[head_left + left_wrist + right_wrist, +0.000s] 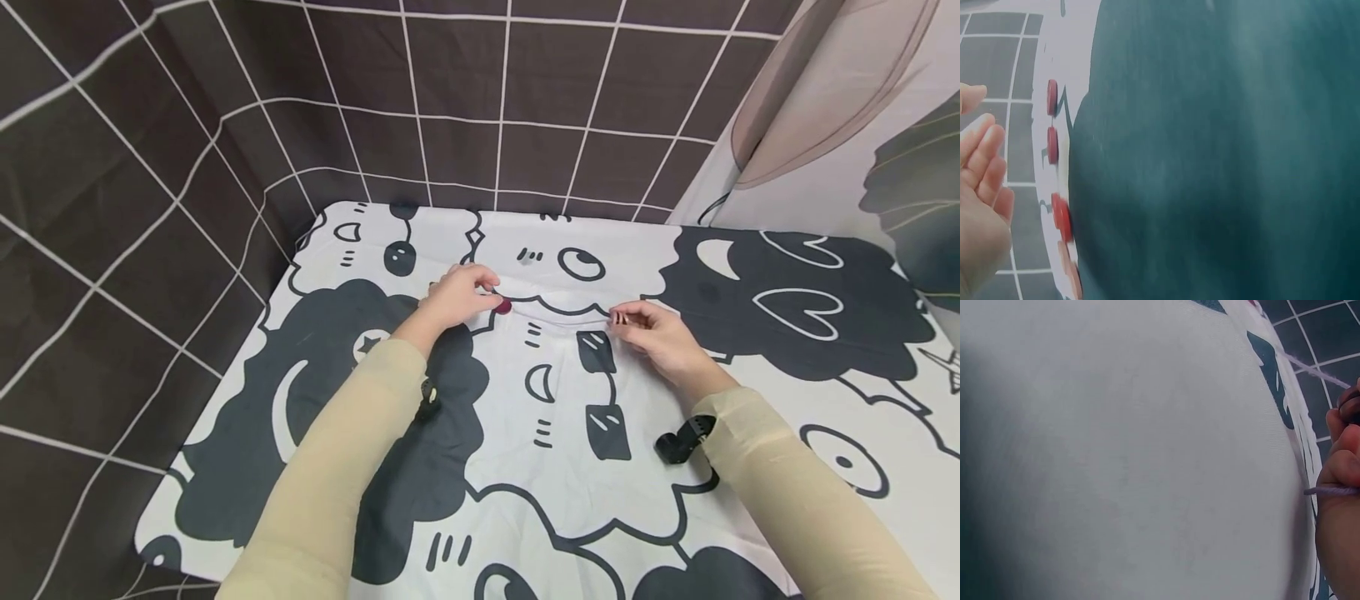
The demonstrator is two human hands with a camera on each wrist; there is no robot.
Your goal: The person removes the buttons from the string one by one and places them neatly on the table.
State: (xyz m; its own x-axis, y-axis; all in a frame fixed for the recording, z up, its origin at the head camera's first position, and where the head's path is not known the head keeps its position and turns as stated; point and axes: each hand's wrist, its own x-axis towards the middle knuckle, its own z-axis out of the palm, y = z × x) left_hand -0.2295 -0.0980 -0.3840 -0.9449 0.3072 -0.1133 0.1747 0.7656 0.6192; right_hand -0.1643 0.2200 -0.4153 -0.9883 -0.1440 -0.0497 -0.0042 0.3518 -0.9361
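My left hand (457,296) hovers over the patterned cloth with bent, spread fingers. Close to its thumb lies a dark red disc (503,306). In the left wrist view, the left hand (985,181) has nothing between thumb and fingers, and red discs (1052,145) rest on the cloth beyond it. My right hand (656,333) pinches small reddish-brown discs (618,317), seen as dark discs (1350,403) in the right wrist view. A thin lilac yarn (1313,370) runs from them to the left; another yarn piece (1329,490) crosses the right hand.
Black-and-white cartoon cloth (517,467) covers the surface beneath both hands. Lighter pinkish discs (1069,269) lie beyond the red ones. A dark grid-patterned cloth (450,75) stands behind and at the left; a pale curtain (840,133) hangs at right.
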